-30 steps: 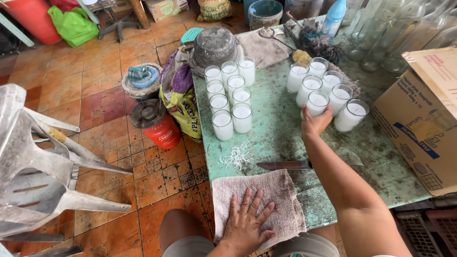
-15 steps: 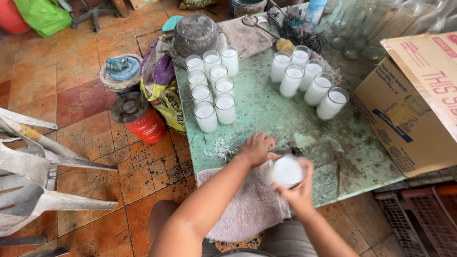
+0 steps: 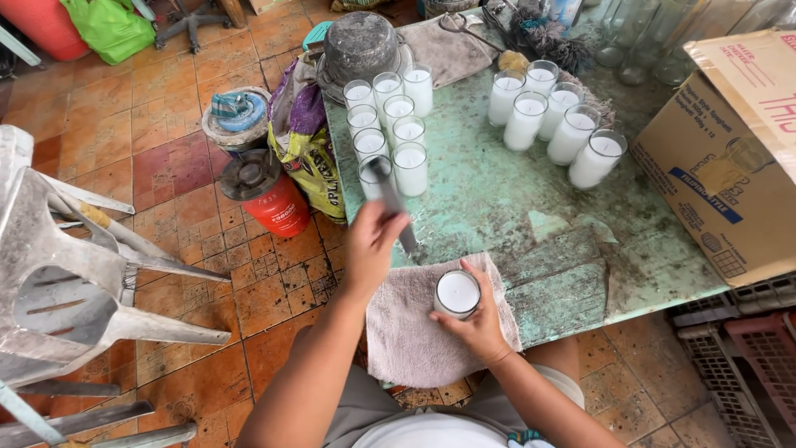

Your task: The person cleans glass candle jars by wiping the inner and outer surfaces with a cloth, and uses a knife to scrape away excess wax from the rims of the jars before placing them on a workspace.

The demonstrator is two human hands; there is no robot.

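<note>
The candle (image 3: 457,294) stands upright on the cloth (image 3: 410,332) at the near edge of the table (image 3: 497,207); a glass filled with white wax; the right hand (image 3: 477,319) wraps it from the near side, fingers closed round the glass, so its lower wall is hidden. The left hand (image 3: 371,245) is fisted round the handle of a knife (image 3: 391,199); the blade points away, blurred, and its tip overlaps the nearest glass of the left cluster (image 3: 390,124), so I cannot tell whether they touch. The cloth hangs over the table's edge onto the person's lap; its far corner lies under the left hand.

Beyond, a second cluster (image 3: 551,120) of filled glasses stands well apart to the right; between the two clusters and the cloth the worn green top lies open. A box (image 3: 730,166) closes the right side, cut off by the frame; a grey pot (image 3: 361,46) sits upturned at the far left corner. Off the left edge, a sack (image 3: 307,141), a red can (image 3: 269,195) and a tipped chair (image 3: 75,257) crowd the tiled floor.
</note>
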